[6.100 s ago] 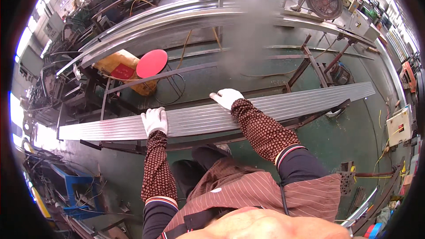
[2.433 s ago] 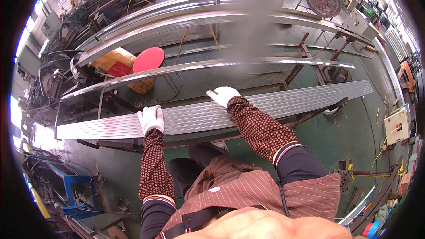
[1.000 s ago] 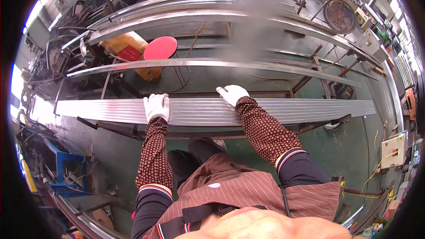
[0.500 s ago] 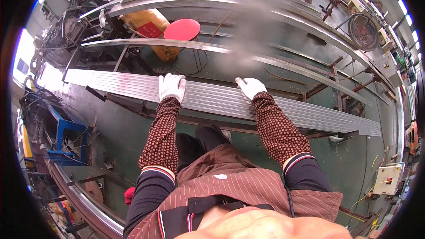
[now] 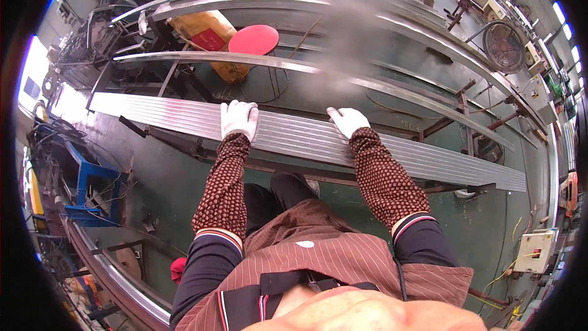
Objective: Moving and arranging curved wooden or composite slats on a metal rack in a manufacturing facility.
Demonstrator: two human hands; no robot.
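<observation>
A row of long silvery metal bars (image 5: 294, 136) lies side by side in front of me, running from the far left to the right. My left hand (image 5: 239, 119), in a white glove, rests on the row left of the middle, its fingers bent over the far edge. Further right, my right hand (image 5: 347, 121), gloved too, grips that same far edge, with the thumb toward the left. The fingertips of both hands are hidden behind the outermost bar. Dark steel supports (image 5: 275, 165) show beneath the bars.
Beyond the row, another long metal bar (image 5: 214, 57) spans a rack. A red round stool (image 5: 254, 40) and a yellow sack (image 5: 229, 72) stand behind it. A blue frame (image 5: 86, 193) with cables is at left, a floor fan (image 5: 503, 46) at far right. A grey blur covers the upper middle.
</observation>
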